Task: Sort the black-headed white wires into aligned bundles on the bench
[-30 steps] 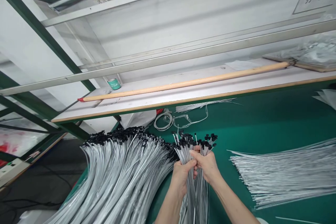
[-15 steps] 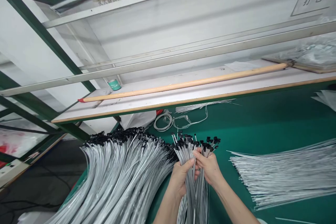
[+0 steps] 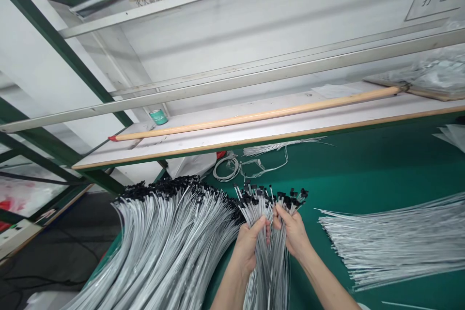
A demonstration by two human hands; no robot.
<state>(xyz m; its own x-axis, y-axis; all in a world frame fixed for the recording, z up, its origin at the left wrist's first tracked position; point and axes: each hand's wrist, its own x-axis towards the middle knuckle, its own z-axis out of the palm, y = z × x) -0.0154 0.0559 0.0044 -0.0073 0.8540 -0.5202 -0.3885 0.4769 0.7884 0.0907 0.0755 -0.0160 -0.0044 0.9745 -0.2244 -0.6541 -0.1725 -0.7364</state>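
My left hand [image 3: 250,244] is closed around a bundle of thin grey cables [image 3: 260,276] with black connectors [image 3: 250,196] at the upper ends. Beside it, my right hand [image 3: 293,230] grips another part of the same cables, just below their black connectors [image 3: 296,197]. A narrow gap parts the two hands, and the cables cross below them. Immediately to the left lies a large heap of similar grey cables [image 3: 170,247], its black connectors [image 3: 163,189] pointing to the back. Some of my fingers are hidden behind the cables.
Flat on the green tabletop [image 3: 348,179] at right is another spread of grey cables [image 3: 395,242]. A coiled cable [image 3: 225,169] lies behind the hands. Above the table's back runs a white shelf [image 3: 203,143] with a wooden pole [image 3: 254,117] and a green can [image 3: 158,117].
My hands have moved slightly apart, the right one a little to the right. The connector ends in them now spread wider, while the large heap stays in place.
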